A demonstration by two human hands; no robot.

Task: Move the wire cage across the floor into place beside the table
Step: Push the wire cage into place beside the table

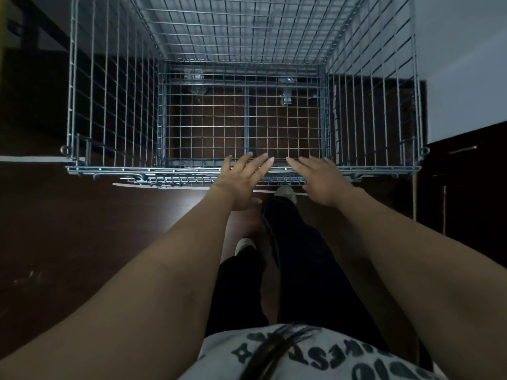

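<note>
A large grey wire cage [115, 111] with an open top stands on the dark brown floor in front of me, filling the upper half of the head view. Both my arms reach forward over its near top rim. My left hand [241, 179] hovers flat with fingers spread above the rim's middle, holding nothing. My right hand [319, 179] is beside it, fingers also spread, over the same rim. I cannot tell whether the palms touch the wire. The cage is empty, and small metal fittings show under its far edge.
A white wall [461, 64] rises at the right, close to the cage's right side. Dark cabinet fronts [466, 187] stand at the right edge. Dark furniture [30, 86] is at the upper left. My legs and shoes [285, 193] are just behind the cage.
</note>
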